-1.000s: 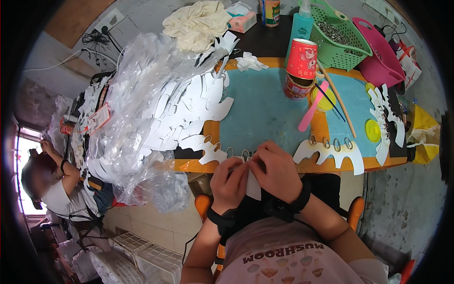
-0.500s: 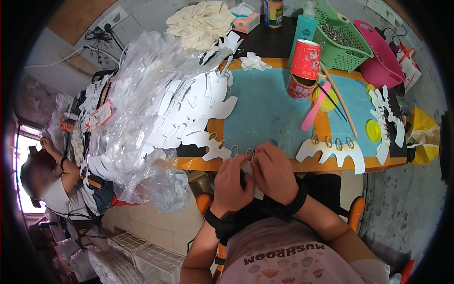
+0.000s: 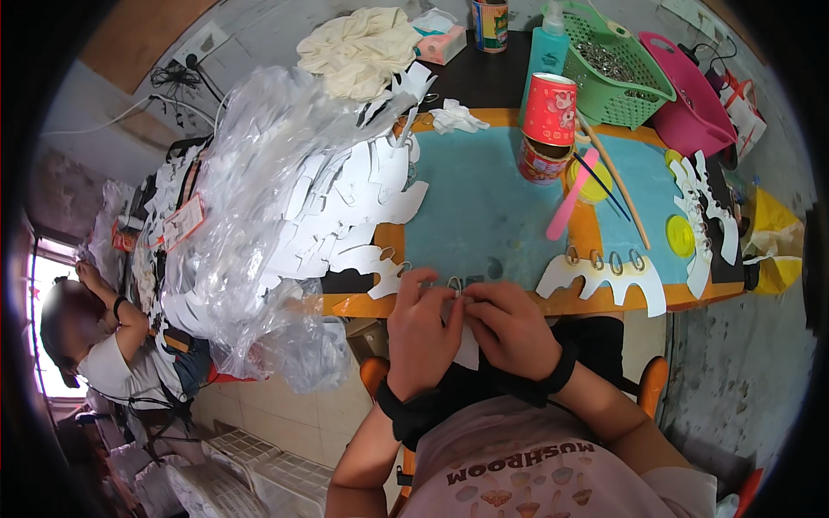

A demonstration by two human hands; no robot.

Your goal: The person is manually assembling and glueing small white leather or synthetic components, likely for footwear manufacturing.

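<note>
At the table's near edge, my left hand (image 3: 423, 338) and my right hand (image 3: 515, 331) are close together, fingers pinched around a white card (image 3: 467, 350). Most of the card is hidden behind my fingers. A small metal loop (image 3: 455, 284) stands up from its top, between my fingertips. To the right of my hands, a white notched card (image 3: 602, 281) lies across the table edge with several metal loops along its upper side. Another notched card (image 3: 380, 266) with loops lies left of my hands.
White cards (image 3: 345, 203) and clear plastic wrap (image 3: 233, 190) are heaped at left. A red paper cup (image 3: 551, 108), pink spatula (image 3: 572, 197), wooden stick (image 3: 617, 186), green basket of metal pieces (image 3: 617, 95) and pink basket (image 3: 682, 108) occupy the right. Another person (image 3: 121, 332) sits far left.
My hands have shifted slightly down and apart. The left fingers have lifted a little, and more of the white card shows between my hands. The view has tilted slightly.
</note>
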